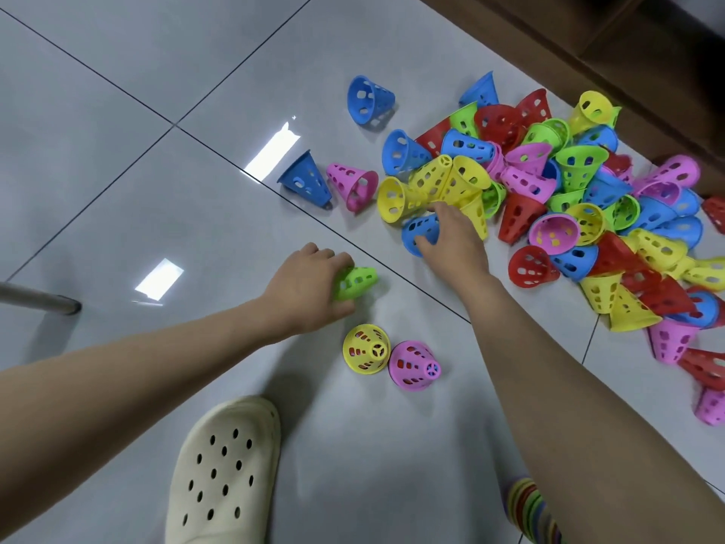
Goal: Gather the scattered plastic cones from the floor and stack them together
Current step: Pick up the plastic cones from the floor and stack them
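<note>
Fingers of the left hand (310, 286) curl round a green cone (355, 282); the right hand (451, 237) pinches a blue cone (421, 231) at the near edge of the heap (588, 198). Best nest mouth over tip, axes aligned.

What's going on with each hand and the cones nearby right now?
Left hand: grips the green cone.
Right hand: reaching into the pile, fingers on the blue cone.
Yellow cone: standing, wide end down.
Pink cone: beside it, tilted.
Stack: mostly hidden by arm.
</note>
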Available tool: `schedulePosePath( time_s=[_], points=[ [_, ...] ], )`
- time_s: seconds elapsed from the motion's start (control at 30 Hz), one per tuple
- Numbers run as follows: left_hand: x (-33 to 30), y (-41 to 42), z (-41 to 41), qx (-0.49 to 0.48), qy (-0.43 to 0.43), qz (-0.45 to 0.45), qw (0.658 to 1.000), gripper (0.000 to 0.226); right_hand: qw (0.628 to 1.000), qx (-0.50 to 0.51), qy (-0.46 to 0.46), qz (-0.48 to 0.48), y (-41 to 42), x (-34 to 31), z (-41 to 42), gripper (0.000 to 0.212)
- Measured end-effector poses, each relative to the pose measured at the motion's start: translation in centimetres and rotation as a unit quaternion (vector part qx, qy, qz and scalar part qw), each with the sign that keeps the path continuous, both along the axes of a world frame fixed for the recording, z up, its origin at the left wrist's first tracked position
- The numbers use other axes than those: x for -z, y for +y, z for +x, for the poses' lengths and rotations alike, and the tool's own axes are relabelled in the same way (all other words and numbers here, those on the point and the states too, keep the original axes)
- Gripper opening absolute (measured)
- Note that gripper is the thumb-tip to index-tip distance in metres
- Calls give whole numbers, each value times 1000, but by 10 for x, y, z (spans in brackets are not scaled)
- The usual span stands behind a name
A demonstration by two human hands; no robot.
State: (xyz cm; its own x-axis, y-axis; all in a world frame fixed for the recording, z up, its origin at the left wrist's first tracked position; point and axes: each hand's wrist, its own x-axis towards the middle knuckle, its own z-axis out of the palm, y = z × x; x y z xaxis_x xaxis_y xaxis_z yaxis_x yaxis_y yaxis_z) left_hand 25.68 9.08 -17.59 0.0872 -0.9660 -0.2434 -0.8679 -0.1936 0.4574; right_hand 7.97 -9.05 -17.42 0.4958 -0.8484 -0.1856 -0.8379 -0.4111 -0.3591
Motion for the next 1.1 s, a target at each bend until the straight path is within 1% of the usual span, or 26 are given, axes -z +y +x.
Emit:
schedulePosePath(
  time_s=[0.07,0.13,0.23,0.3,0.4,0.47,0.53,0.63,0.77,0.83,0.97,1.03,1.1],
  points=[
    [-13,5,-3,-55,141,-45,987,57,998,39,-24,30,5,0,-9,44],
    [-33,10,-10,-93,243,-101,960,54,992,87,-69,68,11,3,-19,40],
    [-56,18,-25,-108,324,-152,928,51,982,124,-106,91,23,6,-34,40],
    [-58,24,-36,-82,346,-151,922,50,980,136,-113,93,30,8,-42,43],
    [-46,31,-47,-22,345,-120,931,48,978,142,-111,102,39,9,-55,43],
    [-35,35,-49,12,319,-104,942,48,970,163,-128,124,46,3,-65,39],
    [-24,40,-48,39,279,-95,955,49,955,208,-171,122,60,-10,-73,34],
    [-10,46,-47,69,232,-83,967,50,925,275,-250,83,93,-32,-84,29],
    [12,49,-45,117,181,-66,974,48,896,326,-294,65,140,-59,-99,26],
    [22,50,-41,143,180,-71,971,46,888,333,-311,58,158,-69,-105,29],
    [30,50,-39,150,200,-88,964,46,910,287,-298,25,180,-73,-109,32],
    [31,48,-42,141,200,-96,965,47,928,257,-269,11,184,-65,-107,32],
    [32,45,-43,135,187,-105,967,50,948,225,-224,18,187,-52,-104,35]
  ],
)
